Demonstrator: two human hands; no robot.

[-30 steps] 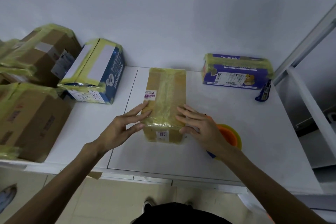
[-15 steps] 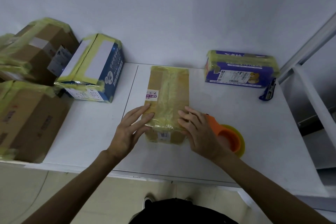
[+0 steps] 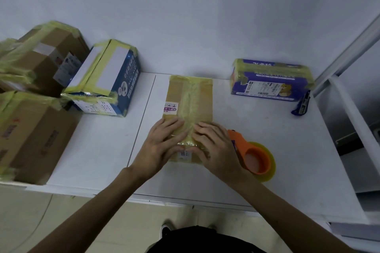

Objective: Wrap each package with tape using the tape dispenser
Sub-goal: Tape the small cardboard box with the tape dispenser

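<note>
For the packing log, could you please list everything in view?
Brown cardboard package bound in yellowish tape: one, brown, table centre, under both hands.
Orange plastic tape dispenser with yellow roll: one, orange and yellow, beside the right hand.
Purple printed taped package: one, purple, back right by the wall.
Blue-and-white taped box: one, blue and white, back left.
Brown taped cardboard boxes: at least two, brown, far left.
Small dark blue tool: one, blue, right of purple package.
White table: one, white, against the wall.
Left hand: one, pressing flat on the central package.
Right hand: one, pressing flat beside it.
</note>
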